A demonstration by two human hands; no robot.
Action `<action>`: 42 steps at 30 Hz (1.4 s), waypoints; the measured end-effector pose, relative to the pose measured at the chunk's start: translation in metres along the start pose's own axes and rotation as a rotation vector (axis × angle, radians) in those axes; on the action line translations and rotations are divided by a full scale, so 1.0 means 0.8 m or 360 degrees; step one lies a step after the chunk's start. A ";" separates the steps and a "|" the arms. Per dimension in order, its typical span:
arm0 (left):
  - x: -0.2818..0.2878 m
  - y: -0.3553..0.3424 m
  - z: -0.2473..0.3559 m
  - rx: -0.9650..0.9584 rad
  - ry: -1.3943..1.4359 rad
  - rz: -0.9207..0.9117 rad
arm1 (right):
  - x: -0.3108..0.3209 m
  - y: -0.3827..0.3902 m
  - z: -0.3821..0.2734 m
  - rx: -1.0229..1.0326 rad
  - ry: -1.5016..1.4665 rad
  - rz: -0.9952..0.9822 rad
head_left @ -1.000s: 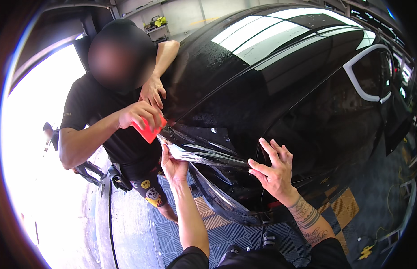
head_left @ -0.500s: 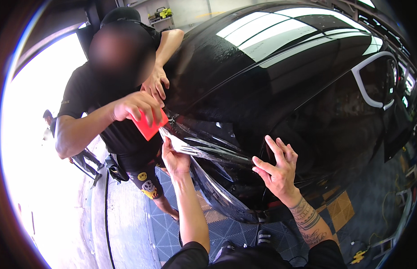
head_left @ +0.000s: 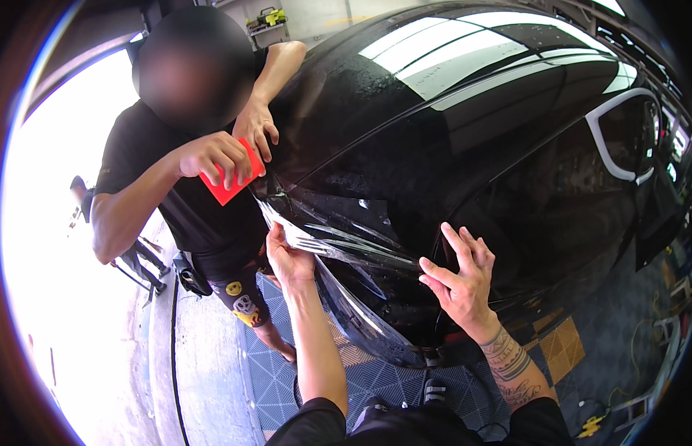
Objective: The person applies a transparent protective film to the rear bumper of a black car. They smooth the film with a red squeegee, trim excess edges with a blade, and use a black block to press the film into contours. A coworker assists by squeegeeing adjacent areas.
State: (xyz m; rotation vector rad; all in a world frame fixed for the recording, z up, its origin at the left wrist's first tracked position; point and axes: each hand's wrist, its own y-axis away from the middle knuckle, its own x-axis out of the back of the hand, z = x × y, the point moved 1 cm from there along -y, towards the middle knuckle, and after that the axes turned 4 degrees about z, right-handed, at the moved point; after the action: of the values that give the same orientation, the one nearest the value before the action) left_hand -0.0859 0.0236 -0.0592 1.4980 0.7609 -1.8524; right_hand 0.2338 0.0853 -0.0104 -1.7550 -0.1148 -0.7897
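Observation:
My left hand grips the edge of a wrinkled clear film, which stretches over the corner of the glossy black car. At the lower right, my right hand has its fingers spread, fingertips resting at the film's right end and on the black panel. A co-worker in a black T-shirt stands at the left, holding a red squeegee in one hand just above the film's upper left end; their other hand rests on the car's edge.
A second person stands outside the bright opening at left. Interlocking floor tiles lie beneath the car. A ladder-like metal frame and cords are at lower right, with a yellow plug. A shelf holds a yellow-black device behind.
The co-worker's hand with the red squeegee has moved up and left, away from the film's corner. My hands hold almost the same positions, shifted slightly in view.

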 end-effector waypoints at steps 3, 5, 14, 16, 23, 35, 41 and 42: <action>-0.002 0.000 -0.001 -0.0037 -0.0086 0.0079 | 0.000 0.000 0.000 -0.0004 -0.0004 -0.0005; -0.003 -0.001 0.000 -0.0056 -0.0093 0.0054 | 0.000 0.000 -0.001 -0.0007 0.0003 -0.0016; -0.009 0.006 0.003 0.0018 -0.0229 0.0126 | 0.002 0.000 -0.003 -0.0012 -0.0041 -0.0016; -0.009 0.006 0.003 0.0017 -0.0239 0.0099 | 0.002 -0.001 -0.003 -0.0011 -0.0035 -0.0020; -0.010 0.006 0.002 0.0009 -0.0206 0.0157 | 0.001 0.000 -0.004 -0.0003 -0.0013 -0.0032; -0.005 0.003 -0.001 0.0037 -0.0162 0.0174 | -0.002 0.000 -0.002 0.0017 0.0011 -0.0010; -0.005 0.005 0.001 0.0041 -0.0192 0.0102 | -0.001 0.000 -0.003 0.0021 0.0013 -0.0017; -0.007 0.007 0.001 0.0034 -0.0200 0.0130 | 0.000 0.000 -0.003 0.0022 0.0013 -0.0009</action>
State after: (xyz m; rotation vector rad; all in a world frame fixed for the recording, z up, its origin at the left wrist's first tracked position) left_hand -0.0811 0.0204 -0.0540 1.3900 0.6136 -1.8787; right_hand 0.2322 0.0831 -0.0099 -1.7390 -0.1196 -0.7979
